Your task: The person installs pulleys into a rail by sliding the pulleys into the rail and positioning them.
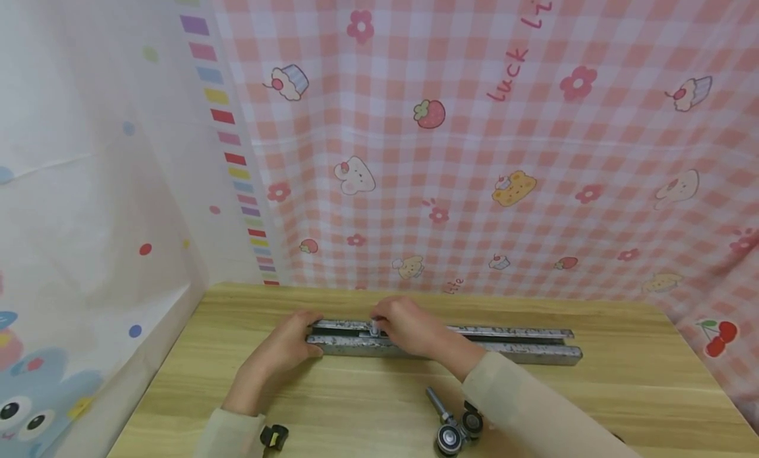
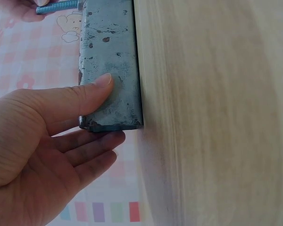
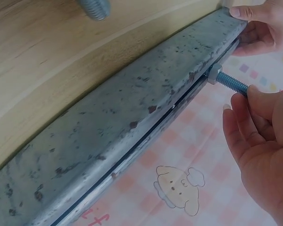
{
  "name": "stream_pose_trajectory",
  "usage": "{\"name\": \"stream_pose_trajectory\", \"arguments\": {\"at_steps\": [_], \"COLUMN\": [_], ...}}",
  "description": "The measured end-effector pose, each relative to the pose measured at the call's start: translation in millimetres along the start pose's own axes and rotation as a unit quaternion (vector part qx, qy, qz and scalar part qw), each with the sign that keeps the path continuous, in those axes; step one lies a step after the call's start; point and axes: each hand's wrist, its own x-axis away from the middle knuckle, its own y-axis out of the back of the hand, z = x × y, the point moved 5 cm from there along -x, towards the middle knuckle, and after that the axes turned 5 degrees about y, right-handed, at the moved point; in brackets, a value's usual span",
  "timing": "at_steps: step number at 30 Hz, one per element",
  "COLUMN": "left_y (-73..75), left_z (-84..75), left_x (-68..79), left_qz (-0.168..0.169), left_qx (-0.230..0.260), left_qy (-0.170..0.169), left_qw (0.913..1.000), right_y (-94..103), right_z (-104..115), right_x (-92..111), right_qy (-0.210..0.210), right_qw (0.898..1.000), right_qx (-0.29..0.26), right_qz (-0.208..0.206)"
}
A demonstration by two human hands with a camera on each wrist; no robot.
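A long grey metal channel rail (image 1: 534,356), scuffed and slotted along its top, lies across the wooden table. My left hand (image 1: 287,343) holds its left end, the thumb (image 2: 96,92) laid on the near side face and the other fingers around the end. From the slot, near that end, a threaded bolt (image 3: 232,83) stands up with a hex nut (image 3: 214,74) low on it at the slot. The thumb and fingers of my right hand (image 3: 269,141) pinch the bolt's free end. Whatever the bolt joins inside the rail is hidden.
Toward the table's front lies a roller assembly (image 1: 449,438) with black-and-metal wheels and a threaded stem (image 1: 437,402), partly behind my right sleeve. A small black object (image 1: 274,436) sits beside my left sleeve. Pink checked cloth (image 1: 450,155) hangs behind the table.
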Motion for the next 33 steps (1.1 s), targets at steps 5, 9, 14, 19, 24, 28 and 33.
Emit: {"name": "stream_pose_trajectory", "arguments": {"at_steps": [5, 9, 14, 19, 24, 28, 33], "left_y": [0.2, 0.0, 0.0, 0.0, 0.0, -0.7, -0.4], "left_z": [-0.2, -0.2, -0.5, -0.5, -0.1, 0.8, 0.7], "left_x": [0.2, 0.1, 0.0, -0.9, -1.8, -1.8, -1.1], "left_qz": [0.0, 0.0, -0.004, -0.007, -0.009, -0.008, -0.008], "left_qx": [-0.001, 0.001, 0.0, 0.001, -0.002, -0.002, 0.0], "left_qy": [0.003, 0.003, -0.001, -0.002, -0.006, -0.005, -0.006], "left_qw": [1.0, 1.0, 1.0, 1.0, 0.9999, 1.0, 1.0], "right_y": [-2.9, -4.3, -5.6, -6.8, -9.0, -9.9, -8.3], "right_z": [3, 5, 7, 9, 8, 7, 6], "right_x": [-5, -8, -11, -14, -17, -17, -16], "right_qy": [0.0, -0.001, -0.01, -0.01, -0.012, -0.017, -0.02], "right_qw": [1.0, 1.0, 1.0, 1.0, 1.0, 1.0, 1.0], "right_qx": [-0.003, -0.002, 0.003, 0.008, 0.006, 0.0, -0.003], "right_qz": [0.001, 0.003, 0.01, 0.009, 0.009, 0.014, 0.017]}}
